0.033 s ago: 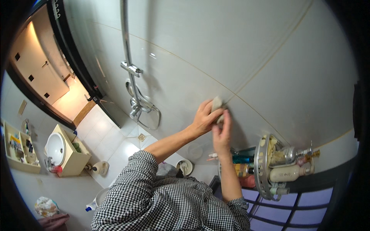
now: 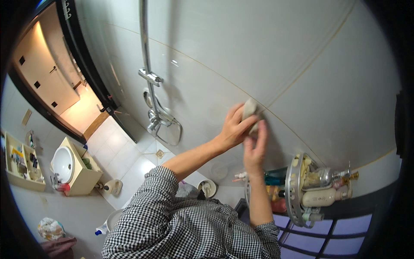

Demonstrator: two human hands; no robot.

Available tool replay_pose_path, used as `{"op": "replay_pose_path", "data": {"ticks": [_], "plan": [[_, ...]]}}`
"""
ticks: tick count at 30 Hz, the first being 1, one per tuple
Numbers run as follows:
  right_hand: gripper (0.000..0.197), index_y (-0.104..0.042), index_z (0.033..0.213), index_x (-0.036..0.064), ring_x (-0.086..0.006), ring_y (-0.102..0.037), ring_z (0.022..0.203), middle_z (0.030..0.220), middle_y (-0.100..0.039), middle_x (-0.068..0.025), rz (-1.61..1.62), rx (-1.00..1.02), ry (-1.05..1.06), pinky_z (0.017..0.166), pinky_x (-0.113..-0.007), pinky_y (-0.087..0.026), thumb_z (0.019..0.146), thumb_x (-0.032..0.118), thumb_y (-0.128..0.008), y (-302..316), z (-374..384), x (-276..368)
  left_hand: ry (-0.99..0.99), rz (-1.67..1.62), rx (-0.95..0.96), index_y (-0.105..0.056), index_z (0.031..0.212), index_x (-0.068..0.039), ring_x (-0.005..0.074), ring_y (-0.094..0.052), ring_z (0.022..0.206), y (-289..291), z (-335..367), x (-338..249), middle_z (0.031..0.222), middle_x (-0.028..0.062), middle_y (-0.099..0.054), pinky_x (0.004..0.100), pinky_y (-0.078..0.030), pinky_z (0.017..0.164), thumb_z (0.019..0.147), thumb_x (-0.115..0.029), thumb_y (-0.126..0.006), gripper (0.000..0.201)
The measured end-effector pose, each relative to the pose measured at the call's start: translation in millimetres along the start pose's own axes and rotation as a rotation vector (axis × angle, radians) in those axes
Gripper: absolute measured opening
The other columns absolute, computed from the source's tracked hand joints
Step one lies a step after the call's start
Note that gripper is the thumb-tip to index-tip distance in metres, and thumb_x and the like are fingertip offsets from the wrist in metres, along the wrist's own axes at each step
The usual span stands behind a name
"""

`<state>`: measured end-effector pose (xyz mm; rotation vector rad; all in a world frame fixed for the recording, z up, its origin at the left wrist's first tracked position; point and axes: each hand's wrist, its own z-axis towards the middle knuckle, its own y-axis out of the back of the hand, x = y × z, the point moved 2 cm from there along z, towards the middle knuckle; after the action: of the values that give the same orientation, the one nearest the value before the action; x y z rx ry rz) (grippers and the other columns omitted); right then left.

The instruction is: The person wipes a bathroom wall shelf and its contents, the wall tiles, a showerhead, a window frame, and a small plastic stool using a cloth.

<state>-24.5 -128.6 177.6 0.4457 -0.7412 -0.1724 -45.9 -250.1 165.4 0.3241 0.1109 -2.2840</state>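
Note:
My left hand [image 2: 235, 126] is closed round a small folded greyish cloth [image 2: 249, 108] and holds it against the grey wall tile [image 2: 207, 108]. The cloth sits just below a yellowish tile joint [image 2: 276, 115], near where two joints meet. Just to the right, my right hand [image 2: 255, 149] is raised with its fingertips at the cloth's lower end. Its fingers are bent and slightly blurred, and part of the cloth is hidden between the two hands.
A metal corner shelf [image 2: 295, 190] crowded with bottles stands right of my right forearm. On the wall to the left are a shower pipe [image 2: 145, 43] and mixer tap [image 2: 154, 121]. A white bowl [image 2: 207, 188] lies low behind my arms; a washbasin [image 2: 63, 166] is far left.
Both hands and the cloth have shifted slightly up and to the right along the wall, closer to the tile joint. The whole view has also moved a little.

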Motion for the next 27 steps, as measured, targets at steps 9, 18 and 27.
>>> {"op": "replay_pose_path", "data": {"ticks": [9,18,27], "plan": [[0.047,-0.053,0.121,0.0117,-0.0329,-0.034,0.127,0.133,-0.043,-0.0117,-0.692,-0.262,0.663,0.104,-0.052,-0.023,0.075,0.014,-0.059,10,176,107,-0.245,0.204,-0.4,-0.055,0.104,-0.014,0.0372,-0.044,0.112,14,150,59,0.117,0.0182,-0.047,0.0464,-0.037,0.091,0.069,-0.019,-0.069,0.039],[0.032,-0.059,0.112,0.0138,-0.0252,-0.036,0.128,0.132,-0.048,-0.0004,-0.93,-0.05,0.828,0.105,-0.048,-0.021,0.08,0.015,-0.055,-36,136,40,0.885,0.437,-0.957,-0.043,0.11,0.0,0.0328,-0.045,0.099,98,45,165,0.104,0.0185,-0.045,0.0437,-0.036,0.087,0.08,-0.009,-0.054,0.034],[0.05,-0.034,0.131,-0.0013,-0.0346,-0.032,0.128,0.139,-0.033,-0.0207,0.032,-0.563,0.609,0.106,-0.044,-0.024,0.087,0.015,-0.05,37,181,76,-0.155,0.007,-0.278,-0.044,0.124,-0.009,0.0384,-0.045,0.093,-13,240,-1,0.103,0.0184,-0.049,0.0462,-0.04,0.08,0.065,-0.01,-0.066,0.063]]}}
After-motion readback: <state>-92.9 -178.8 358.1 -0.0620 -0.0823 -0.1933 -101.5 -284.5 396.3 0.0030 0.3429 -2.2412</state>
